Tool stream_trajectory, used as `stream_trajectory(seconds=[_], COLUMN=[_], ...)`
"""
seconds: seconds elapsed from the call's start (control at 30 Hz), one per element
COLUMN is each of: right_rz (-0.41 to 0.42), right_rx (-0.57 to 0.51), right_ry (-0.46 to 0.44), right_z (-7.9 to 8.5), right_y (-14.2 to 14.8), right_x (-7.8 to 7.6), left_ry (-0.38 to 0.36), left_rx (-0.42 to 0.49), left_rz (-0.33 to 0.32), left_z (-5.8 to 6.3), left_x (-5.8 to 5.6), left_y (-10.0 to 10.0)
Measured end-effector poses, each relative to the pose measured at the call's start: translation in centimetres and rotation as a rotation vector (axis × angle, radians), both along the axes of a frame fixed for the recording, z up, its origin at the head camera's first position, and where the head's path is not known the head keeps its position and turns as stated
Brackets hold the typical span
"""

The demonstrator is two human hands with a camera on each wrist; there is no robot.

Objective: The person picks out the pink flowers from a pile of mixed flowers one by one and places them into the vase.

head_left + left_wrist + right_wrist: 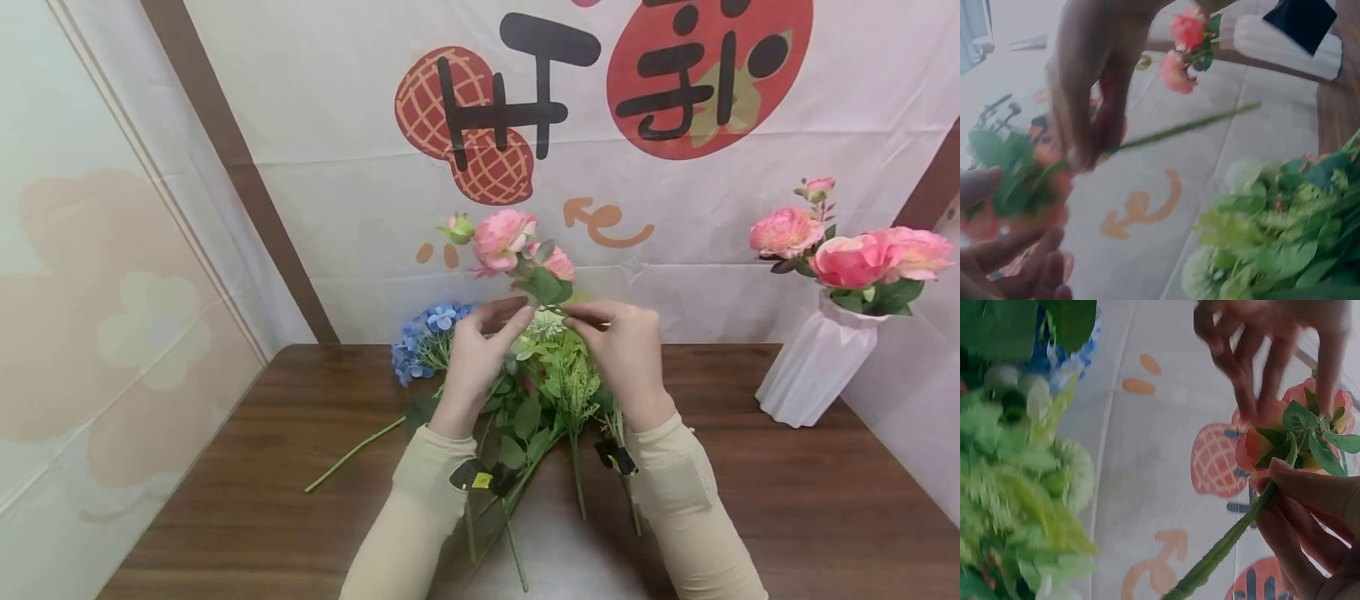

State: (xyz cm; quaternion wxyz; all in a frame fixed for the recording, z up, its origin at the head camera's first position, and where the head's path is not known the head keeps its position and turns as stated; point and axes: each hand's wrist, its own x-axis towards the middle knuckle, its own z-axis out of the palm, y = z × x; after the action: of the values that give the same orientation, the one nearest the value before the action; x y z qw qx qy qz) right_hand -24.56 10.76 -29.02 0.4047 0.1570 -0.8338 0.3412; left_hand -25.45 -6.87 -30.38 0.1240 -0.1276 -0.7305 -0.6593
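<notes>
Raised above the table is an artificial pink flower stem (pixel 1216 550) with pink blooms (pixel 504 240), a bud and green leaves (pixel 1013 169). My right hand (pixel 628 354) pinches the green stem just below the blooms between thumb and fingers. My left hand (pixel 480 358) is at the flower head, its thumb and fingers extended and spread apart around the leaves and petals. Behind and below both hands lie green foliage sprays (pixel 562 375), a pale round flower (pixel 546 323) and a blue hydrangea (pixel 420 346), partly hidden by my left hand.
A white ribbed vase (pixel 817 367) holding several pink flowers (pixel 855 258) stands at the table's right. Loose stems (pixel 352 457) reach toward the front of the brown wooden table (pixel 247 500). A printed cloth (pixel 337 200) hangs behind it.
</notes>
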Motion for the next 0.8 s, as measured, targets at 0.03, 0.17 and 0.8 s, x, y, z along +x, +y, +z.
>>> stream_trajectory(seconds=[0.03,0.17,0.8], right_rz=[-0.018,-0.081,-0.223], right_rx=[0.003,0.008,0.065], right_ry=[0.014,0.06,0.106], right_z=[0.1,0.6,3.1], right_y=[0.4,1.9,9.2], right_x=[0.0,0.1,-0.8], left_ry=[-0.011,-0.023,-0.032], left_rx=[-0.025,-0.081,-0.272], left_rz=[-0.008,0.01,0.127], left_z=[0.0,-0.2,-3.0], left_x=[-0.1,-0.5,-0.8], left_y=[-0.3,-1.8,-7.0])
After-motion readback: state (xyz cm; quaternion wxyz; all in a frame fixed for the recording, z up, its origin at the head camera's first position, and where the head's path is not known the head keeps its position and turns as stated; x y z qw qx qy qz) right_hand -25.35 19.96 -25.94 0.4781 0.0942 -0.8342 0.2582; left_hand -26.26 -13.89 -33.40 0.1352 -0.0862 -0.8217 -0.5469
